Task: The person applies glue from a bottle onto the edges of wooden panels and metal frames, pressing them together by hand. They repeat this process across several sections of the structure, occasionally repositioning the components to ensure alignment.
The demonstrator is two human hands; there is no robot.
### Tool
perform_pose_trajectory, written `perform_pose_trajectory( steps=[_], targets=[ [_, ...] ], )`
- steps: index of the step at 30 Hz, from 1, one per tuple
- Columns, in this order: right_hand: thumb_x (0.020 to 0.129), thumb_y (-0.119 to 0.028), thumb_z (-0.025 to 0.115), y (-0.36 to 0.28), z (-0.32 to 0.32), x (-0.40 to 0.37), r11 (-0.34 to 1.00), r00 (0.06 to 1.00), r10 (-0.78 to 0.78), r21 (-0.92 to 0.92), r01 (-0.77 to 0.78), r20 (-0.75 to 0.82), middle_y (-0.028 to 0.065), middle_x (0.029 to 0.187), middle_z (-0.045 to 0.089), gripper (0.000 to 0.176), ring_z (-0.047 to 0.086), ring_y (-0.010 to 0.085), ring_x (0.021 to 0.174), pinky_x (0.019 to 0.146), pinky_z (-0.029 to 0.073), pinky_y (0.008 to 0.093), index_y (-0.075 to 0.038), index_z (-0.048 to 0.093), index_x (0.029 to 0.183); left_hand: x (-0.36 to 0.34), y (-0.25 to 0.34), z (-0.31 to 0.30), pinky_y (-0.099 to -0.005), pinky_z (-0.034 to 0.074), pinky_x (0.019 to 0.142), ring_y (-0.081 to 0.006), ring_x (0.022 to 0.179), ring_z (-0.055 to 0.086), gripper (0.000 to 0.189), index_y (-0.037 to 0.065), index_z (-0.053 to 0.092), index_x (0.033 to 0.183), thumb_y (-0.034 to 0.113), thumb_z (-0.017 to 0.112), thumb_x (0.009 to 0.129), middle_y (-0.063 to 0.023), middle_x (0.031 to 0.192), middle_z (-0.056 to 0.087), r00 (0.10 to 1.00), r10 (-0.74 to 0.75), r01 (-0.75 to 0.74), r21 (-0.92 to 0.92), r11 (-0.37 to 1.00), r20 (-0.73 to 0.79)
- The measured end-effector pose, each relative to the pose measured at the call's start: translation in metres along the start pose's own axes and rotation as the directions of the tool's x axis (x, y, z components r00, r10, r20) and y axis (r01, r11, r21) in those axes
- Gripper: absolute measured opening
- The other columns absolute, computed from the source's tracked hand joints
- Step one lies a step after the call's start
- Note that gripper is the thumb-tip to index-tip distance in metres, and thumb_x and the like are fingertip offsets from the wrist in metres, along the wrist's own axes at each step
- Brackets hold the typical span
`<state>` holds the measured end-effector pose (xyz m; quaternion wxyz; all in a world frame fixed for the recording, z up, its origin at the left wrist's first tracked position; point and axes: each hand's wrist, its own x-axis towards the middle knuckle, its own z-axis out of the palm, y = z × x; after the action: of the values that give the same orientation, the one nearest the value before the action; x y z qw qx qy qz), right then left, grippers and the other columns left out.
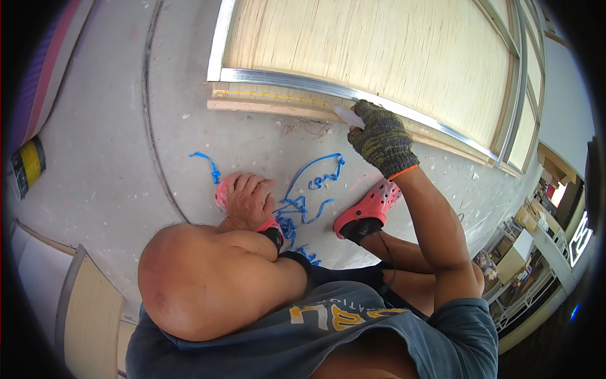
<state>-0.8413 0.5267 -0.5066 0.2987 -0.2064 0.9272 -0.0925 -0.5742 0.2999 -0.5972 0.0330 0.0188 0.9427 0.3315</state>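
My right hand, in a dark knitted glove with an orange cuff, is closed on a flat, whitish translucent piece. The piece lies against the edge of a plywood panel, just below its silver metal frame bar. A yellow line runs along the wood strip outside that bar. My left hand is bare and hangs over my pink clog, its fingers loosely stretched and holding nothing.
Curled blue strips lie on the grey concrete floor between my feet. My other pink clog is under my right arm. A cluttered shelf stands at the right, and a yellow-and-black banded object at the far left.
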Motion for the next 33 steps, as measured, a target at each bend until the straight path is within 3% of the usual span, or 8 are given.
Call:
perform_pose_trajectory(
  steps=[10, 12, 16, 19, 24, 28, 29, 33],
  targets=[
    [0.082, -0.017, 0.074, 0.003, -0.007, -0.004, 0.998, 0.998, 0.04, 0.038, -0.042, 0.043, 0.022, 0.104, 0.071, 0.045, 0.069, 0.0405, 0.102, 0.089, 0.054, 0.0502, -0.004, 0.069, 0.125, 0.001, 0.0, 0.0, -0.0499, 0.037, 0.107, -0.026, 0.11, 0.061, 0.031, 0.014, 0.073, 0.111, 0.025, 0.07, 0.081, -0.0045, 0.109, 0.068, 1.0, -0.009, 0.009, -0.004, 1.0, 0.004],
    [0.084, -0.017, 0.072, 0.006, -0.015, -0.011, 0.998, 0.998, -0.055, 0.03, 0.054, 0.031, 0.0193, 0.1, 0.07, 0.042, 0.069, 0.0386, 0.097, 0.086, 0.053, 0.05, -0.008, 0.069, 0.125, 0.001, 0.0, 0.002, -0.0501, 0.037, 0.108, -0.026, 0.11, 0.061, 0.031, 0.014, 0.073, 0.11, 0.025, 0.07, 0.081, -0.0043, 0.109, 0.068, 1.0, -0.008, 0.008, -0.006, 1.0, 0.0],
    [0.086, -0.015, 0.072, 0.042, -0.011, -0.026, 0.987, 0.999, 0.047, 0.155, -0.05, 0.021, 0.0175, 0.099, 0.072, 0.04, 0.071, 0.0357, 0.092, 0.083, 0.055, 0.0459, -0.011, 0.07, 0.126, -0.001, -0.001, 0.005, -0.0508, 0.037, 0.108, -0.0257, 0.111, 0.061, 0.028, 0.015, 0.074, 0.107, 0.025, 0.07, 0.081, -0.0038, 0.109, 0.068, 1.0, -0.009, 0.008, -0.016, 1.0, -0.023],
    [0.087, -0.012, 0.074, 0.071, -0.02, -0.044, 0.976, 0.999, 0.033, 0.216, -0.031, -0.005, 0.0152, 0.095, 0.075, 0.039, 0.074, 0.0292, 0.085, 0.079, 0.057, 0.0414, -0.011, 0.07, 0.126, 0.0, -0.002, 0.005, -0.0508, 0.037, 0.108, -0.0259, 0.11, 0.061, 0.027, 0.015, 0.074, 0.106, 0.024, 0.069, 0.081, -0.0039, 0.107, 0.068, 1.0, 0.002, -0.002, -0.01, 1.0, -0.024],
    [0.089, -0.009, 0.076, 0.127, -0.064, -0.082, 0.957, 0.985, 0.072, 0.268, -0.114, 0.159, 0.0099, 0.091, 0.077, 0.038, 0.076, 0.0181, 0.079, 0.077, 0.06, 0.0372, -0.012, 0.072, 0.126, 0.001, -0.004, 0.004, -0.0508, 0.038, 0.107, -0.0273, 0.106, 0.062, 0.025, 0.014, 0.073, 0.103, 0.02, 0.066, 0.079, -0.0046, 0.103, 0.068, 0.999, 0.009, -0.01, -0.034, 0.999, -0.038],
    [0.089, -0.012, 0.076, 0.166, -0.09, -0.107, 0.991, 0.993, 0.053, 0.115, -0.065, 0.102, 0.0107, 0.093, 0.077, 0.035, 0.076, 0.0222, 0.082, 0.08, 0.06, 0.0382, -0.013, 0.072, 0.124, -0.002, -0.001, 0.008, -0.0513, 0.039, 0.105, -0.0296, 0.104, 0.062, 0.025, 0.011, 0.072, 0.099, 0.018, 0.064, 0.076, -0.0071, 0.1, 0.068, 0.997, 0.041, -0.042, -0.01, 0.999, -0.07],
    [0.089, -0.015, 0.076, 0.166, -0.095, -0.111, 0.964, 0.975, 0.154, 0.191, -0.183, 0.158, 0.0121, 0.095, 0.078, 0.035, 0.076, 0.0262, 0.084, 0.081, 0.059, 0.0398, -0.013, 0.072, 0.124, 0.003, -0.001, 0.007, -0.0514, 0.04, 0.104, -0.0304, 0.103, 0.062, 0.025, 0.011, 0.072, 0.099, 0.017, 0.064, 0.076, -0.0081, 0.1, 0.068, 0.996, 0.047, -0.047, 0.008, 0.999, -0.071],
    [0.087, -0.017, 0.075, 0.186, -0.074, -0.122, 0.977, 0.989, 0.133, 0.159, -0.141, 0.059, 0.0139, 0.099, 0.077, 0.038, 0.075, 0.0313, 0.087, 0.082, 0.058, 0.0436, -0.013, 0.07, 0.125, 0.004, 0.007, 0.006, -0.0507, 0.039, 0.104, -0.0323, 0.102, 0.06, 0.024, 0.01, 0.071, 0.098, 0.018, 0.062, 0.076, -0.0098, 0.098, 0.066, 0.997, 0.047, -0.045, 0.028, 0.999, -0.056]
  ],
)
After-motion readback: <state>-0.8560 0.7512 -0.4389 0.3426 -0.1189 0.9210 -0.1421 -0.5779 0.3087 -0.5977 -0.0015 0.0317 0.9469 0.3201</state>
